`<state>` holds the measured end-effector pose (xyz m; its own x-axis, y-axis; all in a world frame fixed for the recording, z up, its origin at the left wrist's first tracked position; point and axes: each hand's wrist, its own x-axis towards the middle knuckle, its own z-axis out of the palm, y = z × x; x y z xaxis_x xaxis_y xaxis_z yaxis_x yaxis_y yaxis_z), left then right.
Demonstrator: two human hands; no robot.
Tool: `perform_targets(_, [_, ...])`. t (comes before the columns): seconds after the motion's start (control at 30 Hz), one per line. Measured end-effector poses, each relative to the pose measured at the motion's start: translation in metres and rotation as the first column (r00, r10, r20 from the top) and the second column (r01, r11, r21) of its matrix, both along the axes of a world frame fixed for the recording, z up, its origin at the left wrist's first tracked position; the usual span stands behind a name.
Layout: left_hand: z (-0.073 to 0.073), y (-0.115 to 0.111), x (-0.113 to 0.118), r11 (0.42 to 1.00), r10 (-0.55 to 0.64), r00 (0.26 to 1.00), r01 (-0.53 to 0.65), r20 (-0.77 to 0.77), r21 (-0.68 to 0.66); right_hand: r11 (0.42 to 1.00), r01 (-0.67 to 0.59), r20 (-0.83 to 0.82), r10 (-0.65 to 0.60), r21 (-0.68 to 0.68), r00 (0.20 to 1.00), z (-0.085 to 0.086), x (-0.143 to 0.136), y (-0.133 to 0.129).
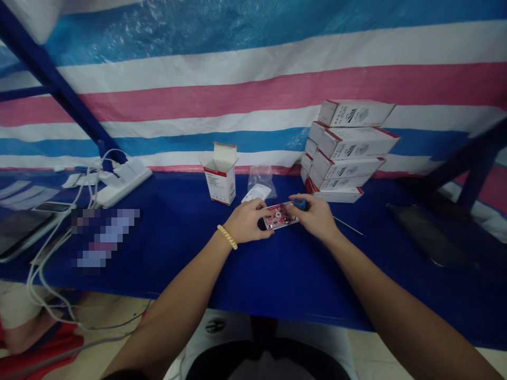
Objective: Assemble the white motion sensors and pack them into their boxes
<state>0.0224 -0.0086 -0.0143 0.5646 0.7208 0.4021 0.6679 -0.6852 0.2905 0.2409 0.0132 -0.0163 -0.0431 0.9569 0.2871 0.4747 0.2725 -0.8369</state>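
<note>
Between both hands is a white-edged device with a red circuit board (279, 215) showing on top. My left hand (249, 221) is closed on its left end, thumb and fingers at the edges. At the right end, my right hand (315, 215) grips the device. A blue object (299, 203), perhaps a screwdriver handle, sits at the right fingers, and a thin metal shaft (348, 226) sticks out to the right from behind that hand. Just beyond my left hand lie a white piece (257, 193) and a clear plastic bag (262, 178).
An open white-and-red box (221, 184) stands behind the left hand. Several similar boxes (348, 150) are stacked at the back right. A dark flat device (430, 235) lies far right. On the left are a power strip (124, 184), cables and a tablet (19, 229).
</note>
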Motion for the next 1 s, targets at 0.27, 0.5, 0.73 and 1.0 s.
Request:
perform_targets(0.27, [0.005, 0.0, -0.002, 0.992, 0.018, 0.997, -0.028, -0.073, -0.127, 1.0, -0.022, -0.018, 0.022, -0.014, 1.0, 0.002, 0.001, 0.0])
perform_targets(0.5, [0.003, -0.002, -0.002, 0.987, -0.049, 0.998, 0.041, -0.051, -0.153, 0.997, -0.004, -0.039, 0.001, -0.081, 0.999, 0.007, 0.003, -0.001])
perform_targets(0.73, [0.004, -0.004, 0.001, 0.987, -0.086, 0.988, 0.067, -0.126, -0.148, 0.995, -0.072, 0.042, 0.075, -0.062, 0.996, 0.006, 0.002, -0.004])
perform_targets(1.0, [0.004, -0.003, 0.001, 0.982, -0.092, 0.991, 0.074, -0.098, -0.175, 0.994, -0.105, 0.209, 0.106, -0.018, 0.972, 0.012, 0.003, -0.005])
